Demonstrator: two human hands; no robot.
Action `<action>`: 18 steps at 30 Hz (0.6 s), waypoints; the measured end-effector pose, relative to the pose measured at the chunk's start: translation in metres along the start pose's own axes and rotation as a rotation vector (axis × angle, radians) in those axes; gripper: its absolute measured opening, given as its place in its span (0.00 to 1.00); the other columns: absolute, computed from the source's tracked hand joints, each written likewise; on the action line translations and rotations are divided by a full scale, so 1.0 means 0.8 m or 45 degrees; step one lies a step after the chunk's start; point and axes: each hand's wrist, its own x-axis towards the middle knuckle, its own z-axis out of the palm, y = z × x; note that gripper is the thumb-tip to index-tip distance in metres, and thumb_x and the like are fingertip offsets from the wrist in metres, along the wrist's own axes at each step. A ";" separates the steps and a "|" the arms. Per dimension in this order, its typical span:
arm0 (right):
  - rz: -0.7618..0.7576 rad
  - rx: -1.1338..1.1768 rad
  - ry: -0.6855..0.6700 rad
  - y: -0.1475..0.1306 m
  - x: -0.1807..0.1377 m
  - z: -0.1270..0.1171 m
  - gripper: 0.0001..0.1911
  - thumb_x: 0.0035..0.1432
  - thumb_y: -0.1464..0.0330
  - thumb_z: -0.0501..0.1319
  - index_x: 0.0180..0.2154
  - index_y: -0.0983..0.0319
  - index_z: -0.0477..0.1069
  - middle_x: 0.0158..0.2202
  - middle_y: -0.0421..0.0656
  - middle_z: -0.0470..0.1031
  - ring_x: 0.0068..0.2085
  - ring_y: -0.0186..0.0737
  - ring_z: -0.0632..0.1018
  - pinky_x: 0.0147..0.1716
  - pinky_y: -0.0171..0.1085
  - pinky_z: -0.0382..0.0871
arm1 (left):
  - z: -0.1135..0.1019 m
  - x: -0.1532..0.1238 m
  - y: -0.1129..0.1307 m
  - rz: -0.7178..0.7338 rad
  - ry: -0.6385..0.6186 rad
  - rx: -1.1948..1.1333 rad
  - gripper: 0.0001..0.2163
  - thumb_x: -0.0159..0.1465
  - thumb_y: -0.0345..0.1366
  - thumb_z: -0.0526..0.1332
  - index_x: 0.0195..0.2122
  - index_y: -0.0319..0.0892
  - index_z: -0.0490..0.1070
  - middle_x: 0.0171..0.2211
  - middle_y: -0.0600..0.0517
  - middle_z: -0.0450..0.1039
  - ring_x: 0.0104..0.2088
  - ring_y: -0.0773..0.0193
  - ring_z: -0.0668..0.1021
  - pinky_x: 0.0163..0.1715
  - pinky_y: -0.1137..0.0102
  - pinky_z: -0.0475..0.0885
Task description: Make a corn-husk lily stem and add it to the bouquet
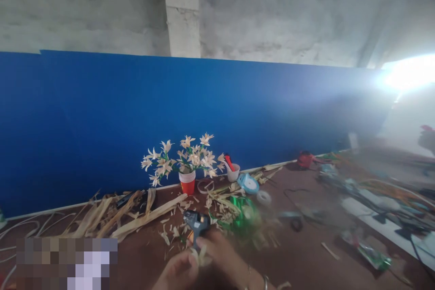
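Both my hands meet at the bottom edge of the view. My left hand (176, 272) and my right hand (224, 256) pinch a small pale husk flower piece (201, 256) between their fingertips. Just beyond them a dark glue gun (197, 224) rests on the brown table (299, 258). A bracelet shows on my right wrist. Behind, a red cup (187, 182) holds a bunch of cream husk flowers (183, 156).
Dried husk strips (129, 215) and scraps litter the table's left and middle. A white cup (233, 172) with a red tool, tape rolls (248, 183), green ribbon (243, 215) and cables (374, 199) lie to the right. A blue wall panel (170, 113) backs the table.
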 end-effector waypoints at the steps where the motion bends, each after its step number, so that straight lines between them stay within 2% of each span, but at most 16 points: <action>1: -0.019 -0.003 0.046 -0.006 0.000 -0.002 0.19 0.43 0.56 0.63 0.29 0.66 0.75 0.24 0.42 0.74 0.32 0.41 0.74 0.33 0.36 0.64 | -0.001 0.000 0.003 0.004 0.012 -0.002 0.12 0.41 0.41 0.71 0.18 0.40 0.70 0.21 0.55 0.67 0.24 0.68 0.68 0.29 0.73 0.60; 5: -0.130 -0.012 0.250 -0.041 -0.001 -0.022 0.20 0.47 0.54 0.60 0.32 0.65 0.74 0.25 0.43 0.75 0.31 0.42 0.74 0.33 0.38 0.65 | 0.004 -0.002 0.022 0.026 0.121 -0.072 0.12 0.44 0.42 0.70 0.20 0.40 0.70 0.23 0.53 0.70 0.26 0.66 0.70 0.32 0.71 0.63; 7: -0.245 -0.153 0.348 -0.054 0.002 -0.036 0.19 0.48 0.55 0.60 0.33 0.65 0.74 0.28 0.44 0.76 0.33 0.43 0.74 0.35 0.38 0.65 | 0.010 -0.003 0.031 0.071 0.218 -0.119 0.12 0.46 0.42 0.69 0.21 0.40 0.70 0.26 0.52 0.72 0.29 0.64 0.72 0.35 0.70 0.64; 10: -0.351 -0.261 0.441 -0.059 0.005 -0.049 0.18 0.45 0.56 0.64 0.31 0.65 0.74 0.31 0.44 0.76 0.35 0.43 0.73 0.38 0.38 0.64 | 0.018 -0.004 0.037 0.107 0.324 -0.173 0.10 0.46 0.39 0.70 0.21 0.40 0.71 0.23 0.54 0.71 0.29 0.66 0.73 0.35 0.72 0.65; 12: -0.315 -0.197 0.472 -0.056 0.004 -0.047 0.17 0.41 0.59 0.67 0.32 0.64 0.74 0.30 0.42 0.75 0.34 0.42 0.72 0.37 0.37 0.63 | 0.019 -0.004 0.035 0.101 0.366 -0.206 0.10 0.45 0.38 0.70 0.21 0.40 0.71 0.21 0.55 0.70 0.25 0.68 0.72 0.31 0.74 0.65; 14: -0.211 -0.015 0.435 -0.051 0.002 -0.037 0.18 0.40 0.62 0.68 0.35 0.63 0.73 0.29 0.40 0.74 0.32 0.39 0.72 0.35 0.35 0.64 | 0.019 -0.003 0.032 0.086 0.368 -0.217 0.10 0.46 0.38 0.70 0.23 0.39 0.71 0.20 0.56 0.69 0.23 0.70 0.70 0.28 0.75 0.64; 18: 0.040 0.455 0.306 -0.040 -0.002 -0.006 0.20 0.38 0.67 0.69 0.38 0.63 0.73 0.25 0.38 0.73 0.28 0.35 0.73 0.32 0.34 0.67 | 0.012 0.002 0.026 0.047 0.275 -0.215 0.11 0.47 0.39 0.69 0.21 0.38 0.70 0.18 0.55 0.68 0.21 0.72 0.68 0.24 0.76 0.61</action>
